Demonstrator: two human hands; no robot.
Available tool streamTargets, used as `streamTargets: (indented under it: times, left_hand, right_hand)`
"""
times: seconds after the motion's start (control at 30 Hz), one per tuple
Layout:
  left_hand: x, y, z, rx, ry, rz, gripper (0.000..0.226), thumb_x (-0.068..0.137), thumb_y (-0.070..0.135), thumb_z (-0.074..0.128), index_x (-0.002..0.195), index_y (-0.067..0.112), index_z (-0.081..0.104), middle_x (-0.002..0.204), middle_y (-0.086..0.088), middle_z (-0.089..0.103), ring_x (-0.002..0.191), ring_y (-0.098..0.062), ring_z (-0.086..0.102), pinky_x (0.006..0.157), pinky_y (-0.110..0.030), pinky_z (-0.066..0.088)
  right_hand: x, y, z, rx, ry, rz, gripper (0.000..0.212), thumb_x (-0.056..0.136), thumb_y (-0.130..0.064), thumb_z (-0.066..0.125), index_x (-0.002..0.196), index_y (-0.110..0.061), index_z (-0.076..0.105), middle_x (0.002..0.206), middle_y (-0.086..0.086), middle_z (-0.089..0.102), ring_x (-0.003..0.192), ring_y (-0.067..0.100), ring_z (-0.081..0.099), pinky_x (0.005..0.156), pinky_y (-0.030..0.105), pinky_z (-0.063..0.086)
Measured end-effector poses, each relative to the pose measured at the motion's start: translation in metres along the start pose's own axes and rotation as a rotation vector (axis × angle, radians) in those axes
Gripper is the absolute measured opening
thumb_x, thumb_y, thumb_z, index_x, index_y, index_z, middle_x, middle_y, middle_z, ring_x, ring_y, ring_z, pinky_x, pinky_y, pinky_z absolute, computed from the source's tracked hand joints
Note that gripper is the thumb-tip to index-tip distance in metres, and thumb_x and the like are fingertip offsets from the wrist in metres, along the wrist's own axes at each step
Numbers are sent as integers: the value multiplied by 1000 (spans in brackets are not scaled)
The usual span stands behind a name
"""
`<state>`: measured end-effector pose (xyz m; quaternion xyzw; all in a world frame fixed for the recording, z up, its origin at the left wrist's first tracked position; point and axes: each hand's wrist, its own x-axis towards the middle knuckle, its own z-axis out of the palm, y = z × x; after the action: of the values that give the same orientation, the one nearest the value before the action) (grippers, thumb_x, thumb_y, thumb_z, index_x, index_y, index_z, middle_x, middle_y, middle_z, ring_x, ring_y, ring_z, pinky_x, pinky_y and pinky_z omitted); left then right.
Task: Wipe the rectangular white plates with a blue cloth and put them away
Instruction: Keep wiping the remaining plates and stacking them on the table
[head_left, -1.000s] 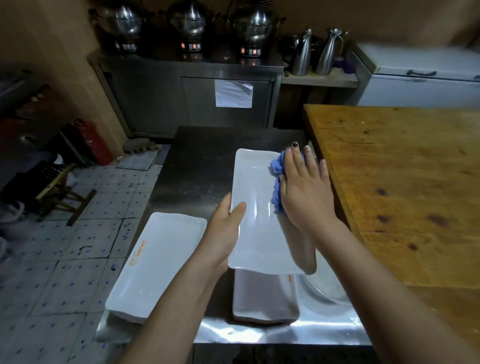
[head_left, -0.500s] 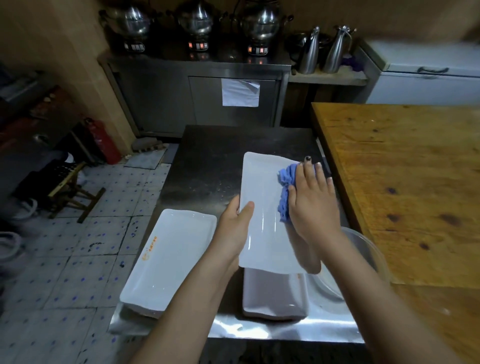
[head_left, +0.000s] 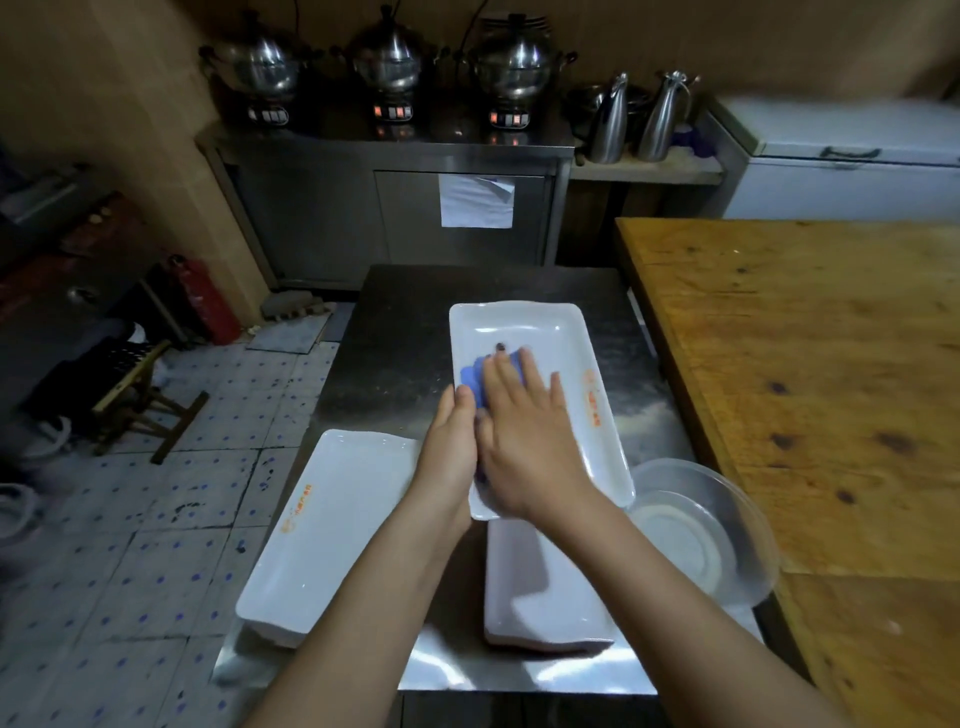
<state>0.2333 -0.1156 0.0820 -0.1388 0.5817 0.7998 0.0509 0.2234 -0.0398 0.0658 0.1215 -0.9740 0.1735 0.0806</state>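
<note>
1. The right hand (head_left: 524, 441) lies flat on the blue cloth (head_left: 470, 382), fingers straight and close together, pressing it onto the white plate (head_left: 519, 327). One dark-painted nail shows at the cloth's far edge.
2. The left hand (head_left: 452, 447) is right up beside it, clamped on the plate's left rim with the thumb on top. Its fingers are hidden under the plate.
3. The plate runs lengthwise away from the person over the steel bench (head_left: 395, 353), with orange print along its right rim. Its near end overlaps a second plate (head_left: 540, 597) lying at the bench's front edge.
4. Off to the left, a stack of plates (head_left: 332, 525) sits at the front left corner, orange print on the top one. How many are in it, I cannot tell.
5. On the right, a clear bowl (head_left: 717, 519) stands just beside the wiped plate's near right corner, against the wooden bench (head_left: 805, 364).
6. At the back, three steel pots (head_left: 387, 52) stand on a cabinet (head_left: 322, 208), with two steel jugs (head_left: 608, 124) to their right.
</note>
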Motion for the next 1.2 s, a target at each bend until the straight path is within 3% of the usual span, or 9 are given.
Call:
streamTargets:
  times: [0.1,0.2,0.37,0.47,0.57,0.73,0.83,0.97,1.2]
  left_hand:
    - [4,5,-5,-43,-5,-21,26,101,35,31,102,30,57,96,7,67,79,-1,67,58,-15,52]
    - [2,5,-11,69,25,21,23,100,39,31,99,35,54,90,13,61,76,0,61,47,-10,48]
    - [-2,2,-13,157,-23,16,18,99,38,35,114,39,47,98,6,64,83,-14,65,51,-21,52]
    - [-4,0,-11,186,-48,-15,16,99,36,37,112,42,45,98,7,63,86,-16,65,53,-23,54]
    - [1,4,-15,196,-11,10,12,98,36,40,102,43,48,93,7,63,82,-16,65,48,-22,52]
    - [2,2,-22,209,27,3,17,99,37,37,114,38,44,95,5,62,81,-15,64,47,-21,51]
    - [-6,-5,-22,194,-4,-42,15,99,35,38,113,38,42,93,6,60,79,-14,63,41,-17,48]
    - [-11,-4,-21,219,-30,-69,15,99,37,39,114,39,42,96,8,61,83,-14,64,45,-19,51]
    - [-10,-6,-24,225,4,-48,16,99,36,37,114,37,43,94,8,60,80,-13,63,42,-17,49]
  right_hand:
    - [-23,-4,2,44,-7,-111,61,100,-27,27,150,-20,-7,160,-2,-6,143,14,-20,104,27,-26]
    - [-43,15,2,-82,-53,-147,73,98,-30,34,143,-25,-23,158,-4,-14,134,12,-33,101,29,-32]
    - [-21,51,-14,-243,-1,118,60,98,-25,25,151,-17,-2,160,-2,-6,144,21,-19,112,42,-16]
    - [1,53,-19,-214,47,224,57,98,-24,22,152,-18,3,160,-1,-3,145,20,-16,114,41,-14]
    - [-8,48,-9,-158,50,203,58,99,-26,23,151,-18,-1,160,-2,-4,145,19,-14,115,43,-10]
    - [-48,41,13,-30,-128,181,59,98,-30,18,150,-28,-9,158,-9,-13,139,7,-26,114,46,-11]
    - [-31,48,8,-120,-80,198,54,100,-34,14,151,-25,-3,159,-7,-9,143,15,-21,113,49,-11]
    - [-8,47,1,-110,-14,252,53,102,-39,13,152,-23,3,160,-6,-2,145,17,-14,115,43,-10]
    - [-56,44,18,10,-125,182,54,101,-37,17,152,-24,2,160,-6,-2,143,11,-18,116,41,2]
